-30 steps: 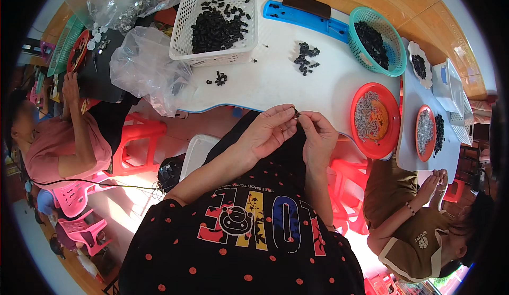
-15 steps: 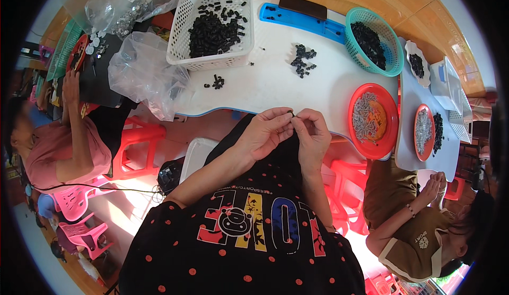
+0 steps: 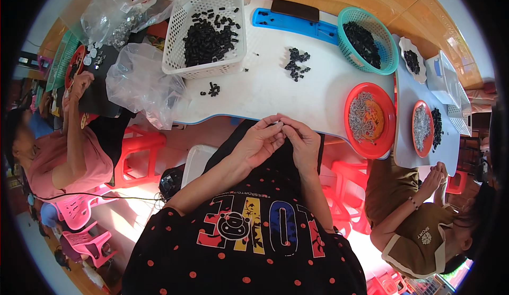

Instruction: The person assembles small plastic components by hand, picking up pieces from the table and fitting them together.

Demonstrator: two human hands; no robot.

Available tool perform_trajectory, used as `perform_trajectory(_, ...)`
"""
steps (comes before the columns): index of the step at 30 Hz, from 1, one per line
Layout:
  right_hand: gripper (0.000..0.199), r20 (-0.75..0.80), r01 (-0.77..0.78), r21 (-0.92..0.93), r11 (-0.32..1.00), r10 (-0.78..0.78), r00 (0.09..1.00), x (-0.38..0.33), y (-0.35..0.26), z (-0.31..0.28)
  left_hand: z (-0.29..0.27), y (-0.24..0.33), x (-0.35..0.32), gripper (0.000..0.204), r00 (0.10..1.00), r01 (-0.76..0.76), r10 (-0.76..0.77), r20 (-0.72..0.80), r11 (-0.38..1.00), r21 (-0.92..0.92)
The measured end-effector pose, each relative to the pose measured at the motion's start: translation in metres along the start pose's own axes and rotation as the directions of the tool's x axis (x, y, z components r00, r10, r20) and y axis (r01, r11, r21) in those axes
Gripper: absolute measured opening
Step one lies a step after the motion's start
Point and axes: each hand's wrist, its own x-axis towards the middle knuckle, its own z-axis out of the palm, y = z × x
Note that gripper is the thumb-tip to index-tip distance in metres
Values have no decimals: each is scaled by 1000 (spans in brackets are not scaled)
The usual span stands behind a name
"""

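Note:
In front of my shirt, just off the table's near edge, my two hands meet at the fingertips. My left hand pinches with thumb and forefinger, its other fingers curled loosely. Against it, my right hand presses thumb and forefinger together. A small black piece is between the fingertips, almost wholly hidden by them. On the white table beyond lie a loose group of small black parts and a smaller cluster. A white basket holds many black cylindrical pieces.
A red plate with grey metal parts stands at the table's right, near a green basket of black pieces. Farther back lies a blue tray. Clear plastic bags cover the left end. Co-workers sit on both sides.
My joined hands have shifted slightly left and down, and the dark piece at my fingertips shows less. The view has moved a little. The left co-worker's hands have come together.

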Motion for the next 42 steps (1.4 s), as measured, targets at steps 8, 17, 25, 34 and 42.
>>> perform_trajectory(8,16,-44,62,54,997,-59,997,1,24,-1,-7,-3,3,23,999,-29,30,-39,998,50)
perform_trajectory(17,13,-109,87,103,991,-76,991,3,36,8,-11,-4,8,26,999,-24,24,-22,999,31)
perform_trajectory(25,12,82,-44,103,994,36,996,0,10,-7,-2,5,1,40,999,-27,24,28,995,101)
perform_trajectory(34,12,-78,220,0,975,-220,972,-8,19,8,4,0,-1,40,997,-42,35,72,995,93)
perform_trajectory(42,23,15,215,57,975,-216,976,-10,-1,-3,12,6,-9,19,981,78,-87,171,995,58)
